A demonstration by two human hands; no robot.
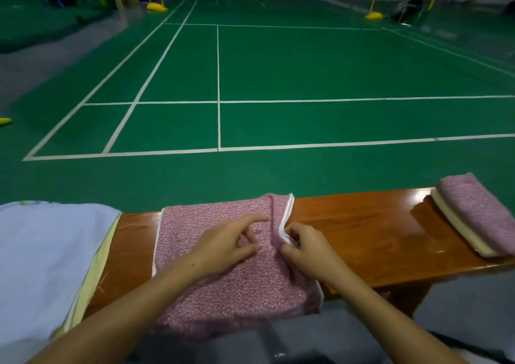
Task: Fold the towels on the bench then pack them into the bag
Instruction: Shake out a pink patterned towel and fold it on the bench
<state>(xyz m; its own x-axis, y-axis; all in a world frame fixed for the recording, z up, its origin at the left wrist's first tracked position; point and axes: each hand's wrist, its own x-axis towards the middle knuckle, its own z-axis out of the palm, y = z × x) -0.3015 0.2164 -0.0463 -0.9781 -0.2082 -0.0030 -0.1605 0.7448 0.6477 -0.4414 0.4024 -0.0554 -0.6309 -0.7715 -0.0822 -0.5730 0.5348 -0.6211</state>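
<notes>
One pink-and-white flecked terry towel with a white bound hem (pixel 223 277) lies spread across the glossy reddish-brown wooden bench (pixel 362 235), its near part hanging over the front edge toward the person's lap. Right hand (pixel 306 248): fingers curled, pinching the white hem where the towel's right edge is turned up and inward. Left hand (pixel 228 248): resting on the cloth just beside the raised edge, forefinger stretched out along the surface, the other fingers loosely bent, gripping nothing. Step in hand, by judgement: the first fold of this towel, right edge being drawn over toward the left. Next move likely calls for carrying the pinched hem across while the left hand pins the crease line, then matching the edges and smoothing. Two folded towels, one mauve terry above one cream (pixel 473 219), stacked at the bench's right end, well apart from the work. Pale blue cloth over a pale yellow layer (pixel 44 266) at the left end; whether it is the bag cannot be told. Green badminton court floor with white lines (pixel 278 71) beyond the bench.
</notes>
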